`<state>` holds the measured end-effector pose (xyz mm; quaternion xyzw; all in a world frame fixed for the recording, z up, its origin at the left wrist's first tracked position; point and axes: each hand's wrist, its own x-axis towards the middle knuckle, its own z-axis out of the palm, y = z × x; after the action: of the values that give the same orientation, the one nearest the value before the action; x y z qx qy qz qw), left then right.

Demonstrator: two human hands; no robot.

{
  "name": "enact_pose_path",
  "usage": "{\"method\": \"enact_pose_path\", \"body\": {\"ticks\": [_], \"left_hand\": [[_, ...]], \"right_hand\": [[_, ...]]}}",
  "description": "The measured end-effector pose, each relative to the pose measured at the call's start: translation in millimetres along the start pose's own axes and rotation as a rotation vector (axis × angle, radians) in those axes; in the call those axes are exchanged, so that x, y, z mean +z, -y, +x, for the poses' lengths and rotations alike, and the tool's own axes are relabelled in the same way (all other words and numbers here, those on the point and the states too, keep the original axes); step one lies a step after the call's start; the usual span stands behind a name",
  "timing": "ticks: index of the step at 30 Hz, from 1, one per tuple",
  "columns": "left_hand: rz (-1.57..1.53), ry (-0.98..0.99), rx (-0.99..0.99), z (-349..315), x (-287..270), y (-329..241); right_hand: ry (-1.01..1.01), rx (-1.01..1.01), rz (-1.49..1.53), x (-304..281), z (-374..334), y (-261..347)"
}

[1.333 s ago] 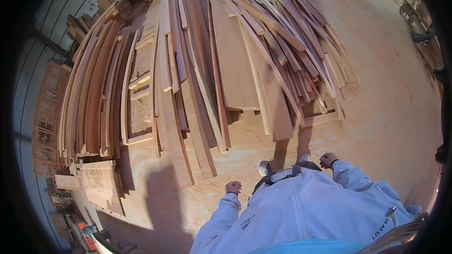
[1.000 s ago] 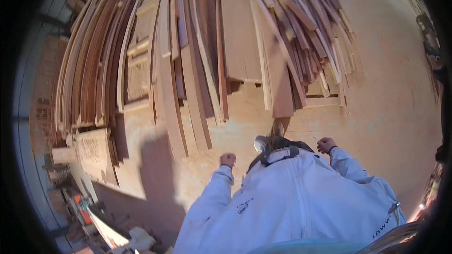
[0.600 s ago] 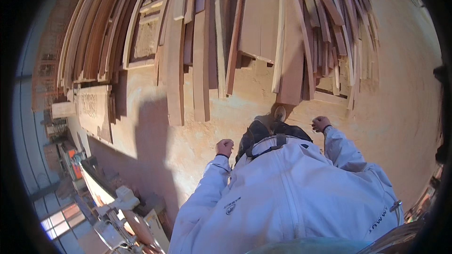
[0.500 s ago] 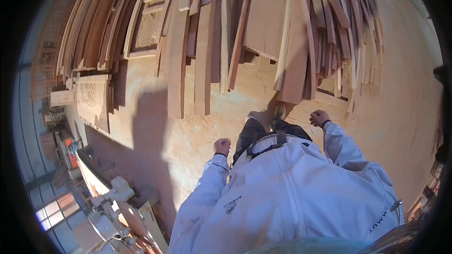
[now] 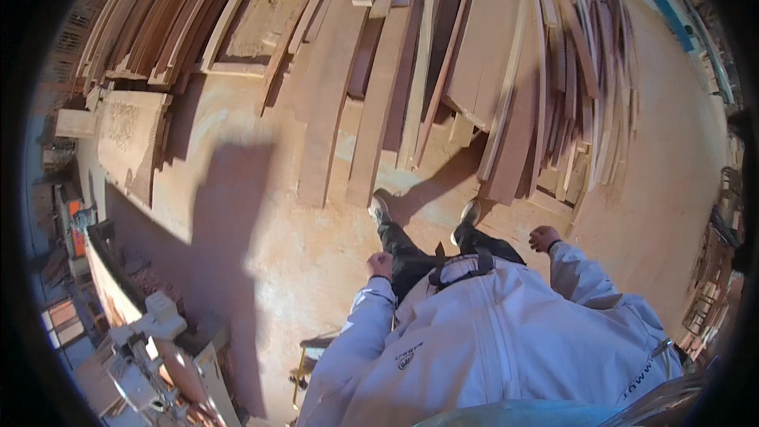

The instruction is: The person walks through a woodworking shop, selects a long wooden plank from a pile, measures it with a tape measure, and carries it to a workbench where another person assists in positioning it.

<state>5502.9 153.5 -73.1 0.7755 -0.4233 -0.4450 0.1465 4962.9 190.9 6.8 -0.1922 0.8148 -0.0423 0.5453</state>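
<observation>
My left hand hangs beside my left thigh, its fingers curled in with nothing visible in them. Out past my right hip, my right hand is loosely closed and also carries nothing that I can see. Neither hand touches anything. Ahead of my shoes lie long wooden boards, their near ends pointing toward me. A wide reddish plank and a bundle of narrow strips lie ahead to the right, closest to my right hand.
Darker stacked boards rise at the far left, with a pale panel in front of them. Grey machinery stands at the lower left. A yellow-framed object shows by my left sleeve. A blue beam lies far right.
My left foot has come into view ahead and my stance is wider. The boards and machinery have shifted in view as my head moved. Both hands still hang free of the wood.
</observation>
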Motion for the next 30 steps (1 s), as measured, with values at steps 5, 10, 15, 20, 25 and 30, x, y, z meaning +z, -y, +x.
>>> {"method": "enact_pose_path", "body": {"ticks": [5, 10, 15, 20, 25, 30], "left_hand": [[-0.016, 0.134, -0.136, 80.2, -37.2, 101.5], [-0.207, 0.281, -0.337, 112.5, -98.8, 68.8], [-0.3, 0.363, -0.469, 154.9, -89.0, 73.4], [-0.586, 0.317, -0.747, 176.9, -55.6, 36.0], [-0.744, 0.254, -0.871, 201.5, -22.7, 31.4], [-0.873, 0.205, -0.704, 221.9, -2.2, 38.5]], "right_hand": [[0.172, -0.064, -0.164, 92.7, -29.5, 54.6], [0.086, -0.445, -0.544, 167.4, -92.7, 155.2], [0.144, -0.372, -0.334, 197.8, -109.5, 181.4], [0.073, -0.293, -0.479, 215.4, -84.2, 104.8], [0.163, -0.183, -0.462, 246.1, -92.9, 41.2], [0.108, -0.149, -0.392, 270.3, -105.2, 30.7]]}}
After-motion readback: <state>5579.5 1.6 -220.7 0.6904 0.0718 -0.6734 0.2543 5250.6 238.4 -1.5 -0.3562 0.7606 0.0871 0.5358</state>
